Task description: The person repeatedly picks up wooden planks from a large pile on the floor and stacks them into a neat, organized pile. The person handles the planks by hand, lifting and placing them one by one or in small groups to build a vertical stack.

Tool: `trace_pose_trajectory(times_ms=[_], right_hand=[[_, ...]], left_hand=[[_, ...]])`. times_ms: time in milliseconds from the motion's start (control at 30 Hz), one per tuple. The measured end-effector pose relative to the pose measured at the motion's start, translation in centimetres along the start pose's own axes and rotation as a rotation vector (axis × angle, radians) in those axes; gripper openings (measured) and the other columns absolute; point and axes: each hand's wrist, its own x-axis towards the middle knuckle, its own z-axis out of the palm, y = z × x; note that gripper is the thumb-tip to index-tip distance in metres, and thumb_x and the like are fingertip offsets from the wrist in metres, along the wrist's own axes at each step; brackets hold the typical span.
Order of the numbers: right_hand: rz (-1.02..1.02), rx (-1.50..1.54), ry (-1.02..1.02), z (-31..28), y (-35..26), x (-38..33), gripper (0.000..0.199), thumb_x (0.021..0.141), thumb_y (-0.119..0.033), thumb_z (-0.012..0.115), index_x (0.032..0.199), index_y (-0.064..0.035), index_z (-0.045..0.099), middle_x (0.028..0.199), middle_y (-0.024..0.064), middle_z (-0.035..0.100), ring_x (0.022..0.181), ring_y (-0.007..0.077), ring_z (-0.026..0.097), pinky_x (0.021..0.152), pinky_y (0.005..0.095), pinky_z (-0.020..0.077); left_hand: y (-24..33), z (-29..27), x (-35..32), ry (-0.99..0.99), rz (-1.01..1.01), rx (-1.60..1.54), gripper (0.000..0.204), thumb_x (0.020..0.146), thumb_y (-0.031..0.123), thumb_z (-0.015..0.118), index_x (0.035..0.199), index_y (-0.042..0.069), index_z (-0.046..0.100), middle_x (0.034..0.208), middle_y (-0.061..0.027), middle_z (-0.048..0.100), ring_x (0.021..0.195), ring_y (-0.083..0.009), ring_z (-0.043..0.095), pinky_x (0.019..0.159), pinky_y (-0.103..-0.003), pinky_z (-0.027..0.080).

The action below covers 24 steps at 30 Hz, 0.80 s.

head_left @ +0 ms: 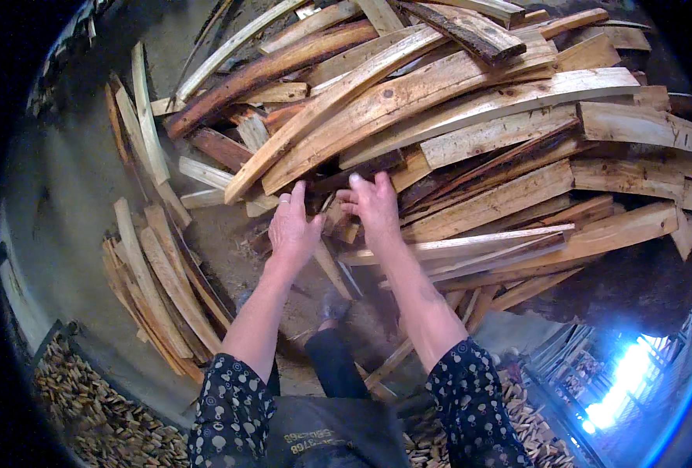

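Observation:
A big heap of rough pale and reddish-brown wood planks (455,117) fills the upper middle and right. Both my arms reach up from the lower edge to its near edge. My left hand (293,226) is spread, fingers apart, over the short offcuts (342,222) at the foot of the heap, thumb toward them. My right hand (373,204) lies fingers-forward on the plank ends, its fingertips at a dark board (361,170) under the pale planks. Whether either hand grips a piece is not visible.
A smaller stack of curved pale slats (159,288) lies on the concrete floor (65,195) at the left. Small wood chips (96,413) pile at the lower left and lower right. My feet stand on the sawdust-strewn floor below the hands. Bright light comes from the lower right.

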Motion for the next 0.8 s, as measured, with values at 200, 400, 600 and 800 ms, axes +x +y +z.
trace_pose_trajectory(times_ms=[200,400,600,800], right_hand=[[-0.156,0.013,0.093,-1.0,-2.2,1.3,0.04,0.079,-0.032,0.06,0.106,-0.0075,0.041,0.09,0.0072,0.052,0.057,0.011,0.051,0.046,0.0218,0.0388],[-0.077,-0.031,0.105,-2.1,-4.7,2.9,0.022,0.081,-0.024,0.06,0.085,-0.0092,0.044,0.063,0.0026,0.048,0.042,0.006,0.039,0.034,0.0191,0.0277],[-0.111,-0.162,0.057,-2.6,-4.8,0.8,0.019,0.081,-0.023,0.052,0.073,-0.0064,0.047,0.06,0.0013,0.047,0.045,0.0079,0.041,0.04,0.0223,0.0306],[0.014,-0.523,-0.173,-3.7,-3.5,-10.7,0.028,0.077,-0.023,0.055,0.091,0.001,0.056,0.08,0.0057,0.057,0.074,0.0129,0.053,0.065,0.0271,0.0428]], left_hand=[[-0.8,-0.9,0.0,-0.188,-0.035,0.092,0.029,0.067,0.021,0.067,0.092,0.007,0.057,0.086,-0.0142,0.052,0.086,-0.0327,0.052,0.071,-0.041,0.044],[-3.3,-4.6,-4.6,-0.154,0.175,-0.238,0.021,0.074,0.017,0.061,0.086,0.002,0.051,0.076,-0.0157,0.054,0.073,-0.0304,0.055,0.064,-0.039,0.044],[4.7,-16.2,4.4,0.186,0.402,-0.134,0.028,0.083,0.008,0.049,0.111,0.001,0.05,0.102,-0.0094,0.057,0.094,-0.0178,0.054,0.082,-0.03,0.041],[12.7,-18.9,9.2,0.515,0.589,-0.223,0.05,0.078,0.026,0.058,0.12,0.003,0.042,0.112,-0.0171,0.047,0.104,-0.0269,0.048,0.091,-0.036,0.037]])
